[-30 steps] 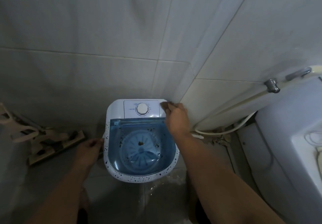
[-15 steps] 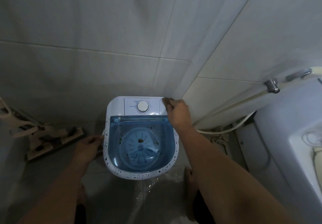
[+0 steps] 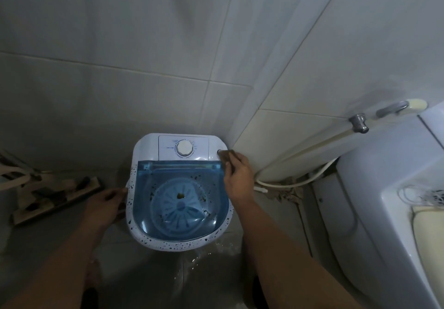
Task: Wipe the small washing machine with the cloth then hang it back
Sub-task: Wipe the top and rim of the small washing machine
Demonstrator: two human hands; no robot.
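Note:
A small white washing machine [image 3: 144,147] with a clear blue lid and a round white dial [image 3: 184,148] stands on the floor in the tiled corner. Dark specks dot its rim and lid. My right hand [image 3: 237,176] presses a small brownish cloth [image 3: 225,156] against the machine's back right corner. My left hand [image 3: 105,203] grips the machine's left side at the rim. Through the lid I see the pale pulsator with a brown speck at its middle.
A white toilet [image 3: 384,188] fills the right side, with a hose [image 3: 300,181] and a metal valve [image 3: 359,122] on the wall behind it. A wooden brush or rack [image 3: 55,193] lies on the floor at left. The grey floor in front is wet.
My right hand with the cloth has slid a little down and toward me along the machine's right back corner. The left hand keeps its hold on the left side.

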